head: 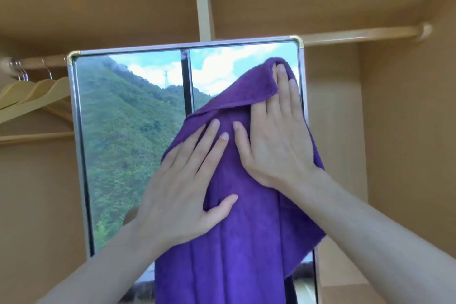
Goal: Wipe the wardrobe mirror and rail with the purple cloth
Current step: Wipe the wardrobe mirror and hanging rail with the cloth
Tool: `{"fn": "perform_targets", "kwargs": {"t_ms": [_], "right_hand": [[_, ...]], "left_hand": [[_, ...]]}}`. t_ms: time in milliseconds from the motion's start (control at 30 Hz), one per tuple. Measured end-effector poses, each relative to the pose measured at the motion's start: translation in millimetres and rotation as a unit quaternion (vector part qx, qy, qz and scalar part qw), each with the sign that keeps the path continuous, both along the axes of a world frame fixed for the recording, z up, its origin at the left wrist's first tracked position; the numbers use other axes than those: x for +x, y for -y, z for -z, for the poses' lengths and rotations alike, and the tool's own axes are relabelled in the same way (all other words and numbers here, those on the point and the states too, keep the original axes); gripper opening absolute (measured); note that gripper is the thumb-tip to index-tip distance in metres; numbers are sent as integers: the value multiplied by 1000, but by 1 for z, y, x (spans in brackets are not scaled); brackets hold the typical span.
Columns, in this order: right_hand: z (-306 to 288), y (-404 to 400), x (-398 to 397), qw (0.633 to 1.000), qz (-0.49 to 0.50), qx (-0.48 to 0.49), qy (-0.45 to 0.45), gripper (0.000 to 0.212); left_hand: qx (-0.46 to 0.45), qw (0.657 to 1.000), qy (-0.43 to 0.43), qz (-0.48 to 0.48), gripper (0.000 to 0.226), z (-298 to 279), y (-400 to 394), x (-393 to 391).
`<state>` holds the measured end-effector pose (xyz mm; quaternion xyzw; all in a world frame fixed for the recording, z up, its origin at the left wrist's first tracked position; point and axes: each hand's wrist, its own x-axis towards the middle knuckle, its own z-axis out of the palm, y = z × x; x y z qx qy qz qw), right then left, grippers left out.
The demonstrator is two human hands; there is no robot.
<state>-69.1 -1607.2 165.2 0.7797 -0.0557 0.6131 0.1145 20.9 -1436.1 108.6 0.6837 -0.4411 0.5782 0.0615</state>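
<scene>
A tall mirror (pixel 128 136) in a silver frame with gold corners stands inside the wardrobe and reflects a green hillside and sky. A large purple cloth (pixel 241 242) hangs over its right half. My left hand (pixel 187 187) presses flat on the cloth with straight fingers, lower and to the left. My right hand (pixel 276 136) presses flat higher up, near the mirror's right edge, and a fold of cloth covers part of its fingers. A pale wooden rail (pixel 362 34) runs behind the mirror's top toward the right wall.
Several pale wooden hangers (pixel 32 96) hang from the rail's left part (pixel 37 60). A vertical divider (pixel 203 0) rises behind the mirror. Brown wardrobe panels (pixel 407 131) close in on the right and on the left.
</scene>
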Motion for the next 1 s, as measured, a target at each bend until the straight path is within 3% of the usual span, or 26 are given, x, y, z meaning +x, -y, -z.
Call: {"fn": "perform_targets", "kwargs": {"t_ms": [133,233,767,867,1000], "right_hand": [[-54,9,2,999,9,-28,40,75],[-54,9,5,998,10,-32,59,73],[128,6,2,1000,22,-20,-3,75],[114,6,0,1000,22,-11,1,77],[45,7,1,999,33,-4,43,74]], "left_hand": [[-8,999,35,-26,96,-63,6,-2],[-7,998,52,-36,96,-67,7,-1],[124,992,23,-12,107,92,-16,8],[127,991,43,-13,109,71,-19,9],[92,993,67,-26,109,-1,-11,6]]}}
